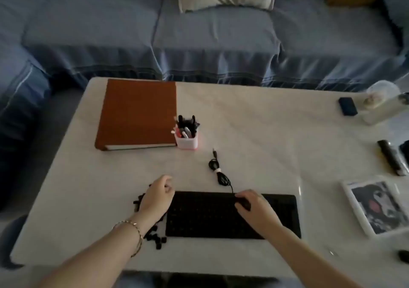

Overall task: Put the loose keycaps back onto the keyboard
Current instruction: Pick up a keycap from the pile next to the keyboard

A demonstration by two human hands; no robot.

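Head view: likely seating keycap (243,204) at far edge of keyboard (203,214), right hand (254,208) pinching it. Left hand (158,196) curled above loose keycaps (155,236) left of keyboard, grip unclear. Next: press squarely.

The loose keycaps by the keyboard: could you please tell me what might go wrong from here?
The left hand and its wrist lie over the loose keycaps; a sweep could knock some off the table's near edge. With black caps, a black keyboard and dim light, one may well go on the wrong switch.
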